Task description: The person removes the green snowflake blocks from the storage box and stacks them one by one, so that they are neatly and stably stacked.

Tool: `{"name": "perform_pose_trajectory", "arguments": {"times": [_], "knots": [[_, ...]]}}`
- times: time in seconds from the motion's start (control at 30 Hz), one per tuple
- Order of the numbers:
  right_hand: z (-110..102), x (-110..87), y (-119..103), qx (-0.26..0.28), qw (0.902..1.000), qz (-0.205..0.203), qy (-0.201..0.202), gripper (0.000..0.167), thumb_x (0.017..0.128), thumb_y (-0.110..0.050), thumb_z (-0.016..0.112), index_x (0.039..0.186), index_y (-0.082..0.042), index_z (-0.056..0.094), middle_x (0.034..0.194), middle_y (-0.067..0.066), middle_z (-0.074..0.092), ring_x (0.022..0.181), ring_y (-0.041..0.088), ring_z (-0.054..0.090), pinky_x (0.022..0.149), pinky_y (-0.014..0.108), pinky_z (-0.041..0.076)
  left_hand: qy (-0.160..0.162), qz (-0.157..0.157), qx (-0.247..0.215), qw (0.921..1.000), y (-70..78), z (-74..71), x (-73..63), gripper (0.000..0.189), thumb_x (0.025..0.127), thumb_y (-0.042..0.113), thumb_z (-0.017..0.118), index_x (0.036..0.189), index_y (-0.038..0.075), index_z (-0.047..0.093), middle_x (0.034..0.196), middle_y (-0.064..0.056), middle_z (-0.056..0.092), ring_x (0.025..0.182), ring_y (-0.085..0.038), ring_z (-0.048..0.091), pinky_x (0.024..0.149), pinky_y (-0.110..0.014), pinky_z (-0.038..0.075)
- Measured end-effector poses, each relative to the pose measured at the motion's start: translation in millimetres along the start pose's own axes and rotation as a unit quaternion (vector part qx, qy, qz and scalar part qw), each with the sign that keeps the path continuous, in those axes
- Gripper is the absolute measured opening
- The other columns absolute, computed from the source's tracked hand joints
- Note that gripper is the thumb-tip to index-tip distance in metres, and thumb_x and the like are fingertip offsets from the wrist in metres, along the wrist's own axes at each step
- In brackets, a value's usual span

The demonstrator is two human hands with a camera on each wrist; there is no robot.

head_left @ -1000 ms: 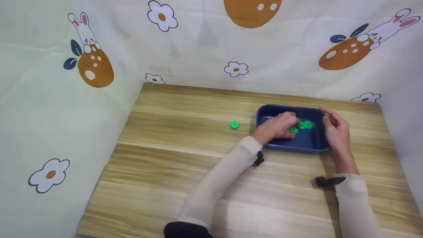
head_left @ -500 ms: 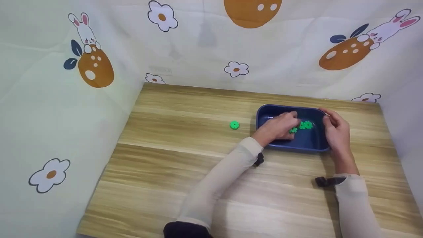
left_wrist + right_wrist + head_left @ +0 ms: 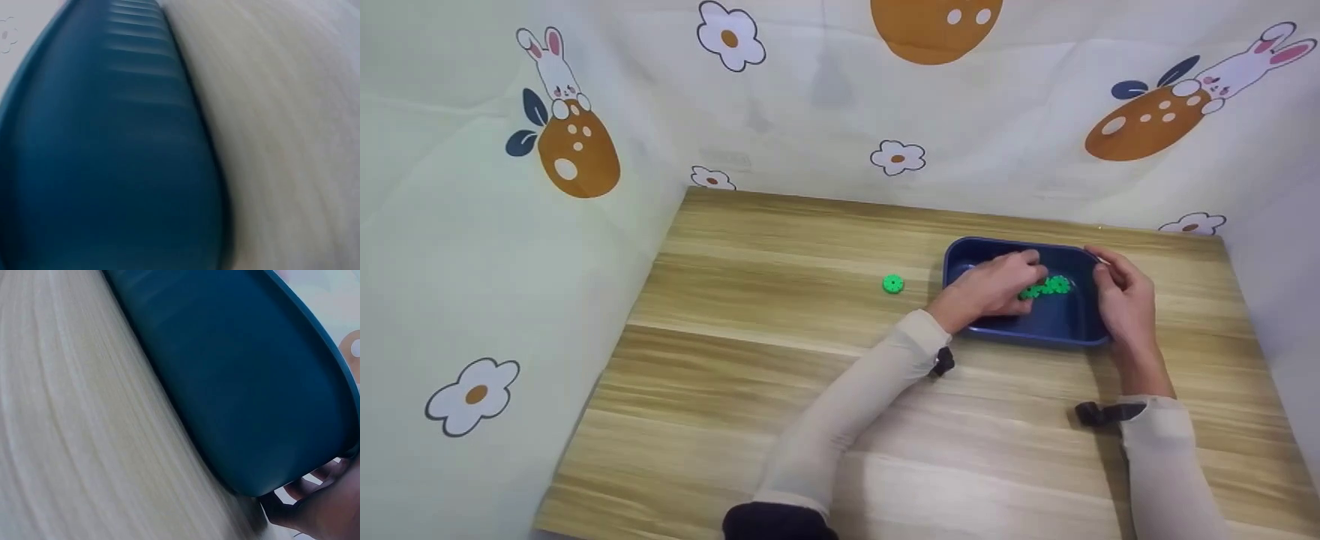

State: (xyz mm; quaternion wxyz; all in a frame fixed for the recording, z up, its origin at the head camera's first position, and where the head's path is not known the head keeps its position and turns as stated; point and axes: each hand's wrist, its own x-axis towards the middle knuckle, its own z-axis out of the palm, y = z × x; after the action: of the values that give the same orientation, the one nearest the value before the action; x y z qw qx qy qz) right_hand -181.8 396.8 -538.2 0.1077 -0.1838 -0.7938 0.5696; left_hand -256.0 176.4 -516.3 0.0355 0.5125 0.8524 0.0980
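A deep blue tray (image 3: 1057, 326) with rounded corners sits toward the right of the table in the head view. My left hand (image 3: 991, 289) reaches over its near wall, thumb and fingers pinching a green notched disc (image 3: 1030, 292). Right beside that one, more green discs (image 3: 1060, 284) lie on the tray floor, partly hidden by the fingers. At the tray's right end my right hand (image 3: 1130, 307) grips the rim, thumb inside. The right wrist view has the tray's outer wall (image 3: 236, 394) with the fingers (image 3: 315, 509) under its end; the left wrist view catches only tray wall (image 3: 118, 169) and table.
One separate green disc (image 3: 893, 283) lies on the wood-grain table (image 3: 750, 300), left of the tray. Behind stands a pale cloth wall (image 3: 810, 112) printed with flowers and rabbits, and another cloth side (image 3: 457, 262) borders the left edge.
My left hand has shifted slightly right inside the tray, bringing the pinched disc up against the other green discs. My right hand keeps its grip on the rim.
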Motion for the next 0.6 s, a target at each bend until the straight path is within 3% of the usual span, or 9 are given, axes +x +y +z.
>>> {"name": "perform_pose_trajectory", "arguments": {"times": [0.3, 0.6], "knots": [[1, -0.8, -1, 0.006, 1.0, 0.0, 0.001, 0.038, 0.111, -0.019, 0.056, 0.146, -0.017, 0.069, 0.106, -0.014, 0.075, 0.089, 0.008, 0.05, 0.075, 0.019, 0.037, 0.064, 0.023, -0.015, 0.9976, -2.5, -9.1, -22.4, 0.033, 0.098, 0.027, 0.072, 0.126, 0.01, 0.07, 0.127, -0.005, 0.063, 0.105, -0.017, 0.065, 0.091, -0.026, 0.056], [2, -3.3, -5, 0.002, 0.9999, 0.0, 0.01, 0.038, 0.11, -0.016, 0.056, 0.145, -0.013, 0.07, 0.099, -0.014, 0.072, 0.085, 0.009, 0.047, 0.074, 0.02, 0.036, 0.112, 0.038, -0.031, 0.9925, -7.9, -9.5, -43.6, 0.032, 0.1, 0.023, 0.069, 0.13, 0.013, 0.074, 0.127, -0.006, 0.068, 0.112, -0.018, 0.067, 0.098, -0.024, 0.055]]}}
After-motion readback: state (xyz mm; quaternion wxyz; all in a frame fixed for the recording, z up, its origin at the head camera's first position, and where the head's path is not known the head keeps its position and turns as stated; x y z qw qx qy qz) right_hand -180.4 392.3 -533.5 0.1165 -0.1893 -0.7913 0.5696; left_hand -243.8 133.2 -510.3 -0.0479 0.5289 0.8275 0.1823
